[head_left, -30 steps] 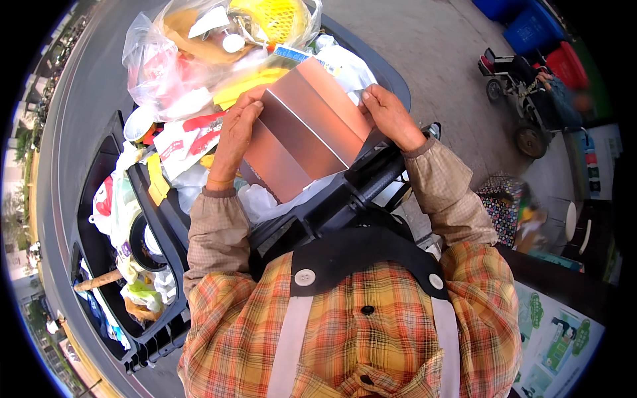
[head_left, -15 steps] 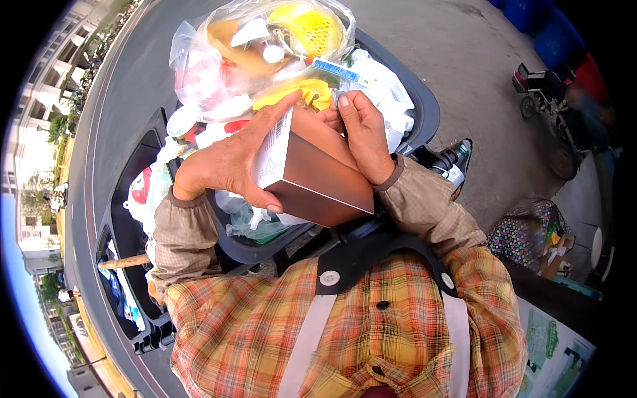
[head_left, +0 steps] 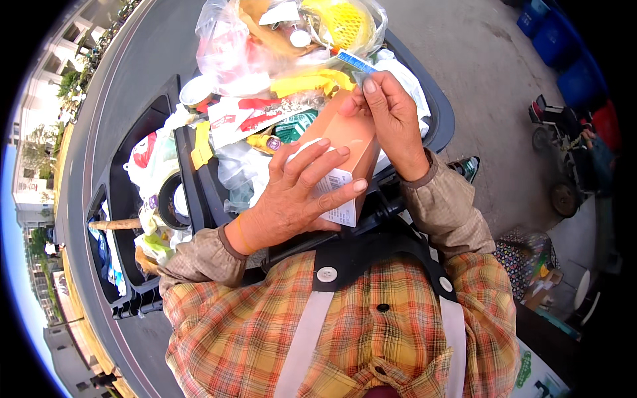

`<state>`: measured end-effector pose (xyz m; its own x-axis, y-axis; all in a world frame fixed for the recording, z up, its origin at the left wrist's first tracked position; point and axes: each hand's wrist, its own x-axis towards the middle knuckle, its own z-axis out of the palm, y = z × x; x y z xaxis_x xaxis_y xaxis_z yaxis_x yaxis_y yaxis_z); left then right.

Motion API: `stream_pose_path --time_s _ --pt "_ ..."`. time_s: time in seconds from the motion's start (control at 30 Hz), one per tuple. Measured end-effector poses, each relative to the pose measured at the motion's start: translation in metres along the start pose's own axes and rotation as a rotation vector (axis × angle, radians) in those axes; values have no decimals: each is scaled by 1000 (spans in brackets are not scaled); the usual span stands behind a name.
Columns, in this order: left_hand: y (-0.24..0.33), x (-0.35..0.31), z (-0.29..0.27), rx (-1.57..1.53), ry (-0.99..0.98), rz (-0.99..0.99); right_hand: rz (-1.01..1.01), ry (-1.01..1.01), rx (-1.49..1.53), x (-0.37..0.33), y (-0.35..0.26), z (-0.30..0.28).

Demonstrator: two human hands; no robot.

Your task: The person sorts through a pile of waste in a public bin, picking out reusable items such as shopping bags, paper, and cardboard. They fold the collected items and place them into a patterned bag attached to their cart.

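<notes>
Above an open bin, I hold a cardboard box point(head_left: 342, 136) with orange-brown sides and a white printed end. My left hand point(head_left: 285, 189) grips its near, white end, with the fingers spread across the face and the thumb lower down. At the far end is my right hand point(head_left: 397, 119), its thumb and forefinger pinched on a small grey scrap point(head_left: 360, 77). Whether that scrap is joined to the box I cannot tell. Its other fingers curl next to the box's upper edge.
The dark bin point(head_left: 441, 113) is heaped with plastic bags, a yellow net point(head_left: 342, 25) and wrappers. Left of it, more rubbish fills a dark container point(head_left: 126, 265) with a wooden stick point(head_left: 116, 224) poking out. Blue bins point(head_left: 551, 43) and a wheeled cart point(head_left: 564, 156) stand to the right.
The box has turned, bringing its printed white end toward me. My left hand has shifted right and lower around it. My right hand has risen slightly, still pinching the grey scrap.
</notes>
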<state>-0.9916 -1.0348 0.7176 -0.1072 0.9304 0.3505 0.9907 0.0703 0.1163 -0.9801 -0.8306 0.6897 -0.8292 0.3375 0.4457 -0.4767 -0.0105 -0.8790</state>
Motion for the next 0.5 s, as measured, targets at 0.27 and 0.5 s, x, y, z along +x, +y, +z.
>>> stream_pose_path --time_s 0.27,0.5 --pt "5 6 -26 -604 -95 -413 -24 203 152 -41 -1 -8" --pt "12 10 -18 -860 -159 -227 -144 194 98 -59 -1 -10"
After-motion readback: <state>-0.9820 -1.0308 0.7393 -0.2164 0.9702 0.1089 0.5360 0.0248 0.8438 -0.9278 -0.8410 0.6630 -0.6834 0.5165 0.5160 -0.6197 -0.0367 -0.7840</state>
